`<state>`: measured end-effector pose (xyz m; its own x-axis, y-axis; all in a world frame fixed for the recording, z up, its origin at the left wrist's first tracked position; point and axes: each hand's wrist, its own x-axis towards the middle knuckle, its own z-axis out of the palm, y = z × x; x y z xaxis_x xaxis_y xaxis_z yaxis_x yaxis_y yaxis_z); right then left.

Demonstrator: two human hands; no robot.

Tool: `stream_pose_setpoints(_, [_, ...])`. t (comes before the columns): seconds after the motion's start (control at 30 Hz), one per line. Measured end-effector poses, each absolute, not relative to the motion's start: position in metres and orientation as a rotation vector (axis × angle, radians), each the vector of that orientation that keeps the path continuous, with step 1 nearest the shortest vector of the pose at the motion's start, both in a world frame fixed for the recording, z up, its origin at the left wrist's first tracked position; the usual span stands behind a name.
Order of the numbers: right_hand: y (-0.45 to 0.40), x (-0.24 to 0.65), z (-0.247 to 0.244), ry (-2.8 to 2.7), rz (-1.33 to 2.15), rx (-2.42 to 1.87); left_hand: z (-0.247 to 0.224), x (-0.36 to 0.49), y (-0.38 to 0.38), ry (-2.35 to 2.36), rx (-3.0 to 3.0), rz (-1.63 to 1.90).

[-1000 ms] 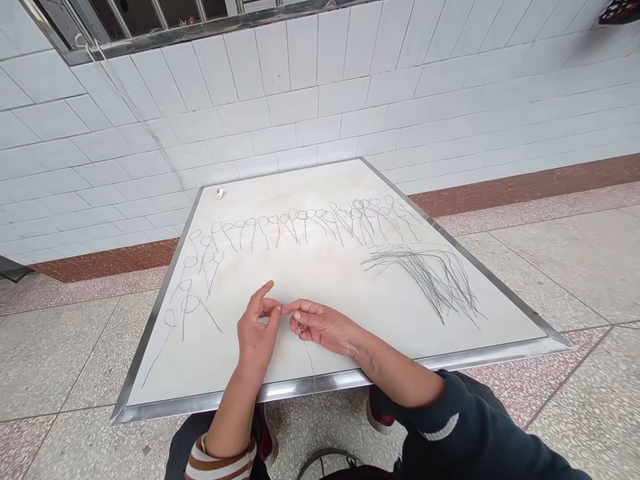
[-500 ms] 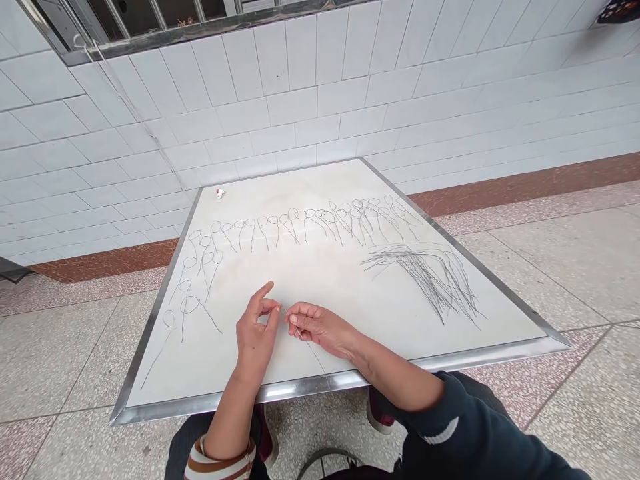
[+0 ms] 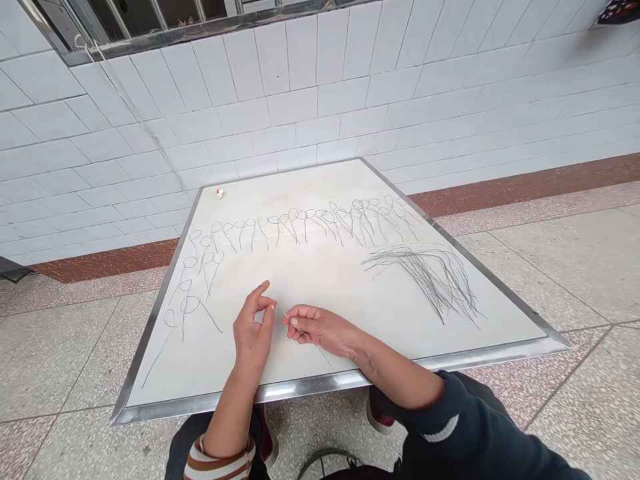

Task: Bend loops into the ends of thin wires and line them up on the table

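Over the front half of the white table, my left hand pinches one end of a thin wire between thumb and a finger, its index finger raised. My right hand, just to the right, grips the same wire, whose tail hangs down toward the front edge. Looped wires with crossed or spread tails lie in a row across the table and down its left side. To the right rests a loose bundle of unlooped, slightly bent wires.
A small white and red object sits at the table's far left corner. A metal rim borders the table. Behind it stands a white tiled wall with a barred window. My knees are under the front edge.
My left hand has shifted slightly left, away from my right hand, and more wire shows between them. The wire's tail has drawn up from the table's front edge.
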<state>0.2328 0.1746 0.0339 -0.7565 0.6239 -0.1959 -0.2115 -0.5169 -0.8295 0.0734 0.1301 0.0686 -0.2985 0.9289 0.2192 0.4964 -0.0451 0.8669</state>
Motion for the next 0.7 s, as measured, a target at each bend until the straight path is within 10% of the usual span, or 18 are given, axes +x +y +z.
stream_pose_setpoints(0.7, [0.1694,0.2302,0.0306,-1.432,2.129,-0.71,0.07,0.0667,0.1303,1.881,1.532,1.302])
